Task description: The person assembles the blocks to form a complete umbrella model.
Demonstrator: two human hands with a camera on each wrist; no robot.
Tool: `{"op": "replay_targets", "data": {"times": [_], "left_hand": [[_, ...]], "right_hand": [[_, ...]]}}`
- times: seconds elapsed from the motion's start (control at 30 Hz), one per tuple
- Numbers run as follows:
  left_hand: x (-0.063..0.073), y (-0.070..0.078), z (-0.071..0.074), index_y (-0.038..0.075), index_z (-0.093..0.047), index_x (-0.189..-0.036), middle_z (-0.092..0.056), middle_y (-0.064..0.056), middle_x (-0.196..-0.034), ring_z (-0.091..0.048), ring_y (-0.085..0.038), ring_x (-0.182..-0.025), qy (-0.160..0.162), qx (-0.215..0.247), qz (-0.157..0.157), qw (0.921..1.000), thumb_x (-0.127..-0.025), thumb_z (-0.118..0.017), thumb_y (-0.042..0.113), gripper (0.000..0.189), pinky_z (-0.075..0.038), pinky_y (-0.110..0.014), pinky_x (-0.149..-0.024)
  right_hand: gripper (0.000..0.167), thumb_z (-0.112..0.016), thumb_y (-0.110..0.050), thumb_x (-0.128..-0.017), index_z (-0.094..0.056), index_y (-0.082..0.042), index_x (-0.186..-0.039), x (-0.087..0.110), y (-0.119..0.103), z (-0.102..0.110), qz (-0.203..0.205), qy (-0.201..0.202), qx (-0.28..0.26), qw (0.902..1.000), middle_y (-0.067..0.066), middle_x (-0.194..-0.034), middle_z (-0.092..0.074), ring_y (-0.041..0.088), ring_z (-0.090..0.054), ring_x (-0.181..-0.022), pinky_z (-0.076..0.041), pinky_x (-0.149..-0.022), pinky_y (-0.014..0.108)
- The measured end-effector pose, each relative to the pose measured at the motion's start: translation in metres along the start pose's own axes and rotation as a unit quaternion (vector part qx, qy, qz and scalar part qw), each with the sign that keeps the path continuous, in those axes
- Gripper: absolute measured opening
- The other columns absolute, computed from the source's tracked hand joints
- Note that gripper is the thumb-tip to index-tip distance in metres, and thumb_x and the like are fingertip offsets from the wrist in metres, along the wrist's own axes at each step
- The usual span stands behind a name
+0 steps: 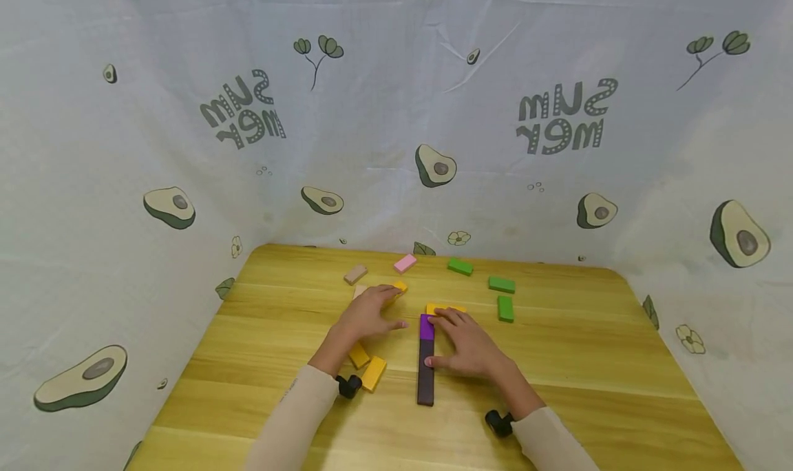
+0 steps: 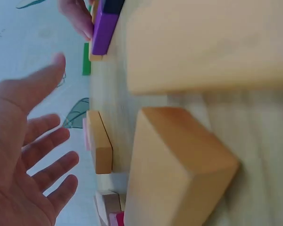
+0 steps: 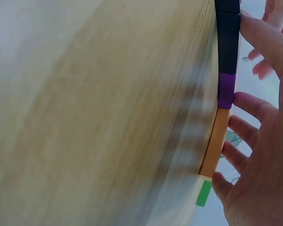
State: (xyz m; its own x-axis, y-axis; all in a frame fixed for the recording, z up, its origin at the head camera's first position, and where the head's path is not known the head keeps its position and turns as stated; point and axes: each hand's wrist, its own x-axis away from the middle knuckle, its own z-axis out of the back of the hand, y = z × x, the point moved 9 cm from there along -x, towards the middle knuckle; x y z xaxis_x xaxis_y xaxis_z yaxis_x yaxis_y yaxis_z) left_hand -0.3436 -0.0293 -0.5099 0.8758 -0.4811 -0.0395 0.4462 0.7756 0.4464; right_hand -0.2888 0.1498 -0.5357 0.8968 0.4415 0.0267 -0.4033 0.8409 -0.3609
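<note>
My right hand (image 1: 467,343) lies along a row of blocks. Its thumb touches the black blocks (image 1: 425,381), and its relaxed fingers reach the purple block (image 1: 427,328) and the yellow block (image 1: 447,307) set crosswise at the row's far end. Black and purple join end to end in one straight line. To the left, my left hand (image 1: 367,314) hovers with spread fingers and nothing in its grasp. Close to its fingertips is a small yellow block (image 1: 400,286), while two more yellow blocks (image 1: 374,374) lie near the wrist. A magenta block (image 2: 117,219) peeks out in the left wrist view.
Three green blocks (image 1: 502,284) lie at the back right of the wooden table (image 1: 588,361). A pink block (image 1: 405,263) and a tan block (image 1: 356,274) are at the back left. Printed cloth (image 1: 372,113) hangs behind and on both sides.
</note>
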Motion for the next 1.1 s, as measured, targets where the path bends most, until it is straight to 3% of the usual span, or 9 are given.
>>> {"op": "replay_targets", "data": {"times": [0.23, 0.67, 0.87, 1.1], "left_hand": [[-0.017, -0.019, 0.005, 0.005, -0.058, -0.146, -0.058, -0.016, -0.145, -0.057, -0.034, -0.134, 0.039, 0.002, 0.046, 0.9982, -0.095, -0.074, 0.037, 0.062, -0.046, -0.046, -0.115], [-0.028, -0.03, -0.006, 0.002, -0.062, -0.141, -0.064, -0.017, -0.132, -0.063, -0.031, -0.121, 0.013, -0.021, 0.08, 0.9964, -0.098, -0.071, 0.033, 0.053, -0.054, -0.042, -0.104], [-0.029, -0.029, -0.007, 0.004, -0.065, -0.138, -0.064, -0.015, -0.129, -0.065, -0.028, -0.116, 0.008, -0.025, 0.075, 0.9968, -0.099, -0.071, 0.028, 0.046, -0.057, -0.039, -0.099], [-0.027, -0.019, -0.006, 0.005, -0.066, -0.137, -0.065, -0.013, -0.129, -0.065, -0.025, -0.114, 0.005, -0.007, 0.046, 0.9989, -0.1, -0.07, 0.022, 0.042, -0.057, -0.038, -0.099]], "right_hand": [[0.089, -0.069, -0.071, -0.083, -0.049, -0.021, -0.154, 0.001, 0.001, -0.001, -0.002, -0.003, -0.004, 1.0, 0.006, -0.164, -0.04, 0.038, -0.032, -0.153, -0.033, -0.12, 0.063], [0.088, -0.069, -0.07, -0.084, -0.049, -0.021, -0.154, 0.002, -0.002, 0.002, 0.008, 0.006, -0.01, 0.9999, 0.007, -0.163, -0.041, 0.039, -0.034, -0.152, -0.034, -0.119, 0.063], [0.088, -0.07, -0.069, -0.083, -0.05, -0.02, -0.154, 0.002, -0.003, 0.003, 0.01, 0.009, -0.013, 0.9998, 0.008, -0.162, -0.041, 0.038, -0.034, -0.152, -0.034, -0.12, 0.063], [0.088, -0.07, -0.069, -0.084, -0.05, -0.02, -0.154, 0.002, -0.001, 0.003, 0.008, 0.009, -0.012, 0.9999, 0.007, -0.162, -0.042, 0.038, -0.034, -0.152, -0.034, -0.12, 0.063]]}}
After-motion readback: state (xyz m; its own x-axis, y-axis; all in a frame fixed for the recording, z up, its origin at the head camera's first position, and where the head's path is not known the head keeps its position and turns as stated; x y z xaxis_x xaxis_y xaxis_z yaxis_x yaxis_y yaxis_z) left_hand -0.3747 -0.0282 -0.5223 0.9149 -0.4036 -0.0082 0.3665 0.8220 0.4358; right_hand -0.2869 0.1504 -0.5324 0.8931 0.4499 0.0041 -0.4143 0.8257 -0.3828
